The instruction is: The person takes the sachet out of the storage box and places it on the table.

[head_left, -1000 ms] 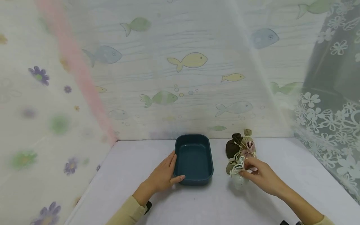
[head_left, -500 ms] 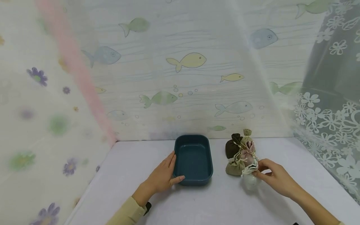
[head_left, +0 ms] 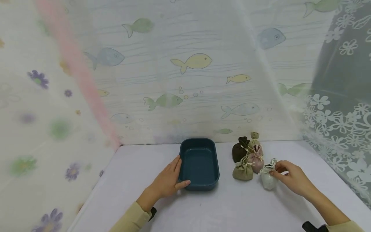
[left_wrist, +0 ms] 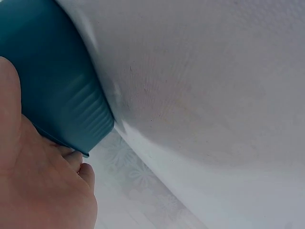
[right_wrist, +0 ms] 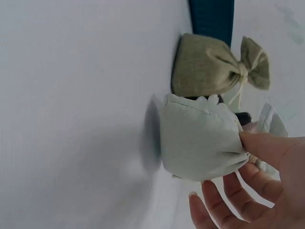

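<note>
My right hand (head_left: 292, 177) pinches a small white drawstring pouch (head_left: 269, 182) at its gathered neck, thumb on one side and fingers on the other. The pouch hangs upright very close to the table; whether its base touches, I cannot tell. In the right wrist view its pale cloth body (right_wrist: 200, 138) fills the middle, beside an olive pouch (right_wrist: 202, 67). My left hand (head_left: 165, 180) rests with straight fingers against the left wall of a dark teal rectangular bin (head_left: 218, 164), thumb at the near left corner. The bin's outer side (left_wrist: 62, 81) shows in the left wrist view.
Left of the white pouch stand the olive pouch, a pink pouch (head_left: 256, 162), a dark brown pouch (head_left: 239, 154) and a tan pouch (head_left: 254, 137), close together. A white cloth covers the table (head_left: 220, 212). Behind hangs a fish-printed curtain (head_left: 200, 96).
My right hand has carried the white pouch to the right, away from the cluster, uncovering the olive and pink pouches. My left hand and the bin have stayed put.
</note>
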A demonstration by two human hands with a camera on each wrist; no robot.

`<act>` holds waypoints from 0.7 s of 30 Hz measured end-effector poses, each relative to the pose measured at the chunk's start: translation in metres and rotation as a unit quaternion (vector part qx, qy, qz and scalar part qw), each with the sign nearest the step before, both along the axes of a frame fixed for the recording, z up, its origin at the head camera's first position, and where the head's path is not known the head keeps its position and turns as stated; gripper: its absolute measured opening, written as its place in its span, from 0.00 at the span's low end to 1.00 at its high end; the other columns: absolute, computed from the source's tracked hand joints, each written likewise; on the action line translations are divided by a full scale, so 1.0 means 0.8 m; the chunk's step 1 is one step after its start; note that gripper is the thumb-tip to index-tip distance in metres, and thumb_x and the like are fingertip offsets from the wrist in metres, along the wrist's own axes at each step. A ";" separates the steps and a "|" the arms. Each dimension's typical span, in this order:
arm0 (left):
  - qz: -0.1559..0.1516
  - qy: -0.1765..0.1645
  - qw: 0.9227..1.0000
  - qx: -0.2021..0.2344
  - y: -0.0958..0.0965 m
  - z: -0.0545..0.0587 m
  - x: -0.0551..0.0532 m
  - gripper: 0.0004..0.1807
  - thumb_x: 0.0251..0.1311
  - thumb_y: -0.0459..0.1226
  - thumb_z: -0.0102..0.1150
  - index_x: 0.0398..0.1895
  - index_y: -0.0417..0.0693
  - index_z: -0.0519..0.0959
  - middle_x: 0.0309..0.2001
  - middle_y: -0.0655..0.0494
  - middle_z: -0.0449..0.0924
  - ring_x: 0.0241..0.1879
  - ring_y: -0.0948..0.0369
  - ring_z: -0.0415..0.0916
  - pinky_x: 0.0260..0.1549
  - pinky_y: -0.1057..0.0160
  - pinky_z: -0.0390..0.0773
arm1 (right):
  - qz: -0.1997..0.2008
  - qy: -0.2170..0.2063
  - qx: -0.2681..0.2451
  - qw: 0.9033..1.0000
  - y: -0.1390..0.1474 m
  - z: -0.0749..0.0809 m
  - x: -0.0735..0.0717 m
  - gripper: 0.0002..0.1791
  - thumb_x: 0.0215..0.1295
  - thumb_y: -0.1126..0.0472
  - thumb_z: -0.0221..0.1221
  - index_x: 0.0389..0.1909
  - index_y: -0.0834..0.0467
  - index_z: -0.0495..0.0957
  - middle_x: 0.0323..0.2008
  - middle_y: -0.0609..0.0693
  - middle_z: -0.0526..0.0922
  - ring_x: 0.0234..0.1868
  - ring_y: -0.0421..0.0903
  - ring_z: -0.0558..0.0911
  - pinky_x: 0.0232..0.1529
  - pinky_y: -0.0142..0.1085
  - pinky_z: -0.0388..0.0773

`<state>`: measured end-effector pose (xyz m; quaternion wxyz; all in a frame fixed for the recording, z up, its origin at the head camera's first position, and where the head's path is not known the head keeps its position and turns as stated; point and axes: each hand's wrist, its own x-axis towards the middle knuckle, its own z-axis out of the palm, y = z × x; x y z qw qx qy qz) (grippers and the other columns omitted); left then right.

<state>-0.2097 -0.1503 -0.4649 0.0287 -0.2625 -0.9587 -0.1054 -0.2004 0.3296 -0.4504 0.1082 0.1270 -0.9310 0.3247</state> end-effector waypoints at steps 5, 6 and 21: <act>-0.001 0.002 1.000 -0.007 0.001 0.001 0.000 0.56 0.71 0.68 0.43 0.80 0.30 0.47 0.82 0.37 0.40 0.80 0.46 0.46 0.76 0.48 0.54 | -0.012 -0.002 0.000 1.000 0.004 -0.006 -0.007 0.07 0.65 0.63 0.68 0.36 0.62 0.80 0.38 0.55 0.84 0.40 0.54 0.83 0.36 0.40 0.78; -0.002 0.004 1.000 -0.008 0.001 0.001 0.000 0.56 0.71 0.68 0.43 0.80 0.30 0.48 0.82 0.37 0.40 0.80 0.46 0.46 0.76 0.47 0.55 | -0.012 -0.007 -0.003 1.000 0.003 -0.007 -0.008 0.07 0.65 0.63 0.67 0.37 0.62 0.80 0.38 0.55 0.84 0.40 0.55 0.83 0.36 0.41 0.78; -0.012 -0.024 0.999 0.029 -0.006 0.008 -0.003 0.57 0.70 0.68 0.45 0.80 0.29 0.48 0.81 0.35 0.40 0.80 0.43 0.46 0.74 0.43 0.56 | 0.051 -0.097 0.000 0.994 0.019 0.012 -0.007 0.27 0.68 0.60 0.66 0.60 0.73 0.73 0.51 0.64 0.81 0.49 0.59 0.82 0.42 0.41 0.81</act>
